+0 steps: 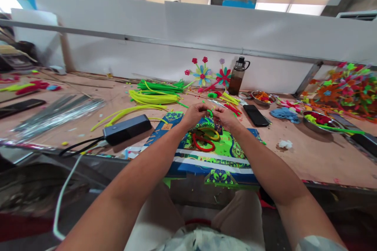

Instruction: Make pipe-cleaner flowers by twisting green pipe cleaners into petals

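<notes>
- Head view, the hands: the left hand and the right hand meet over the patterned board, fingertips turned toward each other; a small green fuzzy piece sits between them
- Head view, the fingers: on both hands thumb and fingers are drawn together in a pinch, with hardly any gap; each appears to have hold of the green fuzzy piece, though the exact contact is too small to make out
- Head view, the key relation: the green fuzzy piece lies to the right of the left fingertips and to the left of the right fingertips; neither hand is clearly nearer, as both reach it; it looks bent or curled, so I cannot tell its long axis
- Head view, just below: a red loop and a yellow loop, which look like scissor handles, lie on the board on the near side of the hands; the fingers are apart from them
- Head view, around: yellow-green stems and green stems lie beyond and to the left of the left hand; a dark phone rests to the right of the right hand
</notes>
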Motion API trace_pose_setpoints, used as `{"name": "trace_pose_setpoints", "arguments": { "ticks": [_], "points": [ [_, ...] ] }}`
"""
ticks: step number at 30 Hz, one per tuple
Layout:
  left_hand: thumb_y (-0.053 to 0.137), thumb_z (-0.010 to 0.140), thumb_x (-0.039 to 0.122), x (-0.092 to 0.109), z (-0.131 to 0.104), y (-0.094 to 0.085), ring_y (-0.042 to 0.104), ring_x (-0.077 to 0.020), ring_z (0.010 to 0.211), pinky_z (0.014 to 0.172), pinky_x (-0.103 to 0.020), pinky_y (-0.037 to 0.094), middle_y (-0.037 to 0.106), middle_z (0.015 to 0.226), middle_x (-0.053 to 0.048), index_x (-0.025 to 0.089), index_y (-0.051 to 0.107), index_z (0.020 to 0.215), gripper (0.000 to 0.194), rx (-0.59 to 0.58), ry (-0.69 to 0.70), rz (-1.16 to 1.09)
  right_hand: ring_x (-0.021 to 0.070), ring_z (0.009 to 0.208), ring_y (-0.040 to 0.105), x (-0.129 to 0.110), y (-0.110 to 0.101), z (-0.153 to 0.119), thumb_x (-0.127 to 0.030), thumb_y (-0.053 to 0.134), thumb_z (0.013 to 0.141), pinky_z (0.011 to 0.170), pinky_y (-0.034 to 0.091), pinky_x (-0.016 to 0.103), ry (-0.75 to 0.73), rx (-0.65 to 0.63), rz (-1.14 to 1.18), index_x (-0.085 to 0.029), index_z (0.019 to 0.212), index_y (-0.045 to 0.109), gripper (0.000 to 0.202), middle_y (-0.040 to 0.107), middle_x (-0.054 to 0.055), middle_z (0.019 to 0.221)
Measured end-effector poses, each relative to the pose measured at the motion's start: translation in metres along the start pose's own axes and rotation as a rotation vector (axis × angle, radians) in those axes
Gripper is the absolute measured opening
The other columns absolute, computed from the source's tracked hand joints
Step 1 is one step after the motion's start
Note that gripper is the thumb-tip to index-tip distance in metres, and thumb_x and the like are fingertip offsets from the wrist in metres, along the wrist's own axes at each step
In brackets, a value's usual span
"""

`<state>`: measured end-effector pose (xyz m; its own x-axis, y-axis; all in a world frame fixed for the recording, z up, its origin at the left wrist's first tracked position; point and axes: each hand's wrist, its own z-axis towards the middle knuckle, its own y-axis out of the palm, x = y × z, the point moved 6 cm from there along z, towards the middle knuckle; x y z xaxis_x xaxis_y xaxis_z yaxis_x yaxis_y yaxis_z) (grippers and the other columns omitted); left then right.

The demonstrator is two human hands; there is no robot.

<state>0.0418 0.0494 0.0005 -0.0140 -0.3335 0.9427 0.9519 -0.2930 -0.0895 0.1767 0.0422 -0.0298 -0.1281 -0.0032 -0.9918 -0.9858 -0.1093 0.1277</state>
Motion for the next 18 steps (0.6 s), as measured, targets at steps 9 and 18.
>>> {"name": "trace_pose_setpoints", "arguments": {
  "ticks": [9,18],
  "points": [
    [0.084,0.059,0.022,-0.025,0.004,0.007,0.055,-0.0072,0.054,0.055,-0.019,0.045,0.061,0.060,0.002,0.013,0.063,0.073,0.028,-0.076,-0.269,-0.386,0.0067,0.056,0.047,-0.012,0.003,0.001,-0.037,0.077,0.061,0.054,0.038,0.021,-0.110,-0.086,-0.051,-0.019,0.075,0.055,0.032,0.052,-0.006,0.063],
    [0.063,0.077,0.002,-0.040,0.009,-0.028,0.057,-0.0065,0.052,0.045,-0.013,0.040,0.061,0.060,0.000,0.014,0.059,0.071,0.013,0.295,-0.339,-0.494,0.0063,0.048,0.043,-0.035,-0.056,0.006,-0.026,0.064,0.073,0.046,0.035,0.019,-0.264,0.495,0.054,-0.021,0.075,0.051,0.014,0.047,-0.008,0.056]
  ]
}}
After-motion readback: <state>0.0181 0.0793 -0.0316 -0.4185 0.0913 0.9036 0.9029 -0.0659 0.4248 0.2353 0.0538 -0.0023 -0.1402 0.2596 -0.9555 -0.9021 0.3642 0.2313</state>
